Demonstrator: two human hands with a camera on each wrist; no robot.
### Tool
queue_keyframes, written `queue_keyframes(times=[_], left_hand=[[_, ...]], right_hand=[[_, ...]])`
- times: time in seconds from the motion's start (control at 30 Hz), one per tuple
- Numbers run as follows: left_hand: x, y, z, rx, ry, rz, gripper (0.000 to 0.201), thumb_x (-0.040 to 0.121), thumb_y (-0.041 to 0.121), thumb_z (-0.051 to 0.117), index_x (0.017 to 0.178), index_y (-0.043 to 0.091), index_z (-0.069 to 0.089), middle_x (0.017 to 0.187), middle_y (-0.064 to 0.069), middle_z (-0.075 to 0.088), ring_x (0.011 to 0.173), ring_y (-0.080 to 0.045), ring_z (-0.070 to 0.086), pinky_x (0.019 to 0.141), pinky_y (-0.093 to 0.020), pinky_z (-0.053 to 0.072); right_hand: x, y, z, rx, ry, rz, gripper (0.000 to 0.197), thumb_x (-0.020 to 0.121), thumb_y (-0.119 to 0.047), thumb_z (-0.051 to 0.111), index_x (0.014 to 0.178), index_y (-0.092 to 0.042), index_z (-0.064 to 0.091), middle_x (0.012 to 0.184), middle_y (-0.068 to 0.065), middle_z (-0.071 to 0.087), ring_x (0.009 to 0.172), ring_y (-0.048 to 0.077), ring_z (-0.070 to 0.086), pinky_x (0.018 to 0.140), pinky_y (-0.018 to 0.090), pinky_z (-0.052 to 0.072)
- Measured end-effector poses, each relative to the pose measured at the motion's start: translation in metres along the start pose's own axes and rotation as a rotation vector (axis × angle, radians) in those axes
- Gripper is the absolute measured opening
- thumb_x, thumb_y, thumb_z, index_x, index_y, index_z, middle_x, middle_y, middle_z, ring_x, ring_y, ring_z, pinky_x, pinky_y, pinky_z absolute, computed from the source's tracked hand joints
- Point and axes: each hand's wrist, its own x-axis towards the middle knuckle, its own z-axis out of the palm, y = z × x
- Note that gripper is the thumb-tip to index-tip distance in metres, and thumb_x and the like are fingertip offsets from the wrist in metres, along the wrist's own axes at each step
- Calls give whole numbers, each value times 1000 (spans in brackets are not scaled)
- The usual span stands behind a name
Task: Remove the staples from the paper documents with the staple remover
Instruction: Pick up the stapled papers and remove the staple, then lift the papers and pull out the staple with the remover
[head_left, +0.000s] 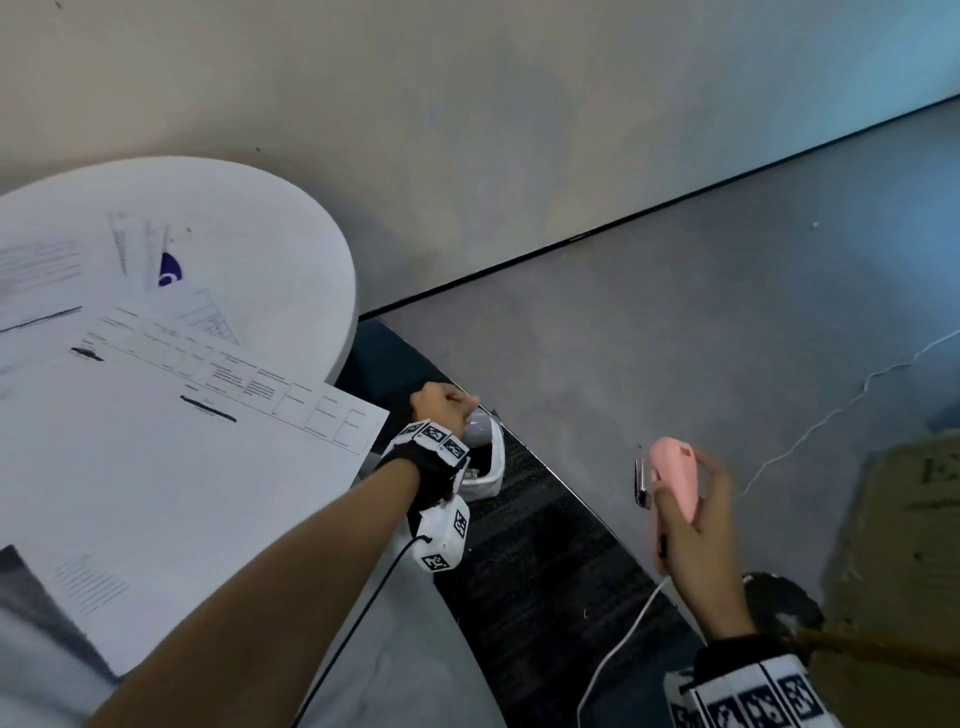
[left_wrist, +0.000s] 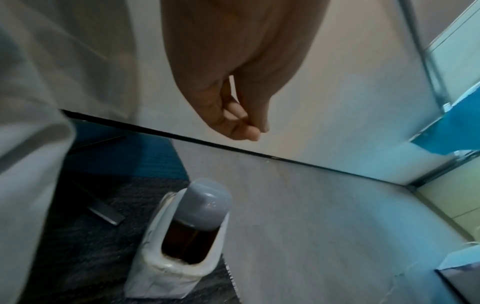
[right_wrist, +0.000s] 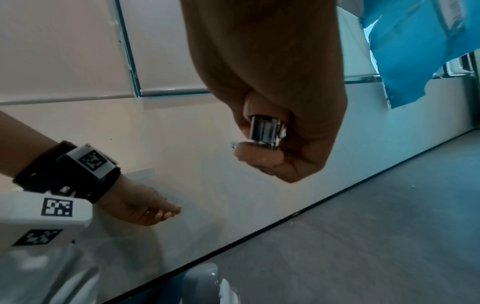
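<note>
Printed paper documents (head_left: 182, 441) lie spread over the round white table (head_left: 270, 223) at the left. My left hand (head_left: 447, 402) reaches past the table edge and hovers above a small white bin (head_left: 488, 467) on the floor. Its thumb and fingertips (left_wrist: 255, 131) are pinched together, and no staple shows between them. The bin (left_wrist: 161, 273) has a grey swing lid (left_wrist: 207, 203) and a dark opening. My right hand (head_left: 685, 499) grips the pink staple remover (head_left: 675, 478) in the air to the right. The remover's chrome end (right_wrist: 267, 131) pokes out of my fist.
Dark carpet (head_left: 545, 561) meets grey floor beside the bin. A cardboard box (head_left: 904, 545) stands at the right, with a thin white cable (head_left: 810, 431) trailing across the floor. A metal table foot (left_wrist: 103, 214) lies left of the bin. The wall runs behind.
</note>
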Motion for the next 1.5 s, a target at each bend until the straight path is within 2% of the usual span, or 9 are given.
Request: queue_keyframes(times=[0.17,0.37,0.5,0.63,0.83,0.97,1.17,1.3,1.5], left_hand=[[-34,62,-36,-172,-19,175,27,92,20,58,66,12,55,55,2,54,36,-1,49,43,-13,42],[-40,74,-182,-21,217,311,23,82,20,67,100,9,58,94,-5,60,89,-19,55,80,-29,46],[-50,17,-287,376,475,-75,68,72,32,77,126,10,42,130,-11,39,125,-30,34,96,-44,36],[-77,-48,-332,256,639,-483,100,62,40,84,134,-1,28,139,-20,26,130,-36,27,104,-48,31],[-87,-85,-319,178,721,-499,100,62,48,82,131,-2,31,133,-21,32,125,-38,33,102,-47,34],[-84,-83,-321,131,714,-471,91,65,42,82,130,0,34,133,-18,36,124,-36,35,101,-46,33],[-90,-87,-322,144,752,-148,28,91,27,59,113,11,57,124,-6,49,117,-28,35,90,-36,25],[-74,-72,-342,47,784,73,26,90,23,61,112,8,61,122,-11,49,111,-29,38,89,-29,30],[-61,-64,-338,194,561,-313,70,75,31,77,132,12,41,141,-17,26,129,-35,27,105,-36,29]], right_hand=[[-3,-60,32,81,-79,0,44,75,-55,64,103,-24,53,73,-5,59,63,19,56,61,44,51],[0,-142,119,34,-417,-114,29,68,-19,85,81,-7,61,66,6,58,53,17,51,49,30,46],[-4,-193,205,-46,-632,-237,22,72,-6,80,73,-12,59,63,2,57,52,16,52,46,26,44],[-16,-224,285,-246,-777,-337,26,70,-14,82,76,-16,56,77,8,63,67,27,63,64,39,57],[-31,-235,353,-526,-713,-495,37,66,-21,81,93,-9,59,109,10,46,100,26,50,85,38,49],[-31,-236,366,-598,-686,-498,43,60,-21,82,97,-8,65,104,15,62,92,34,62,81,44,55],[-29,-233,354,-444,-601,-413,31,66,-12,78,92,-8,62,89,11,65,84,32,66,77,45,58],[-26,-227,337,-352,-480,-310,30,73,-11,76,99,-4,62,92,13,65,83,31,65,77,42,58],[-29,-214,330,-384,-427,-211,41,76,-6,76,113,1,60,103,17,64,80,26,57,69,31,50]])
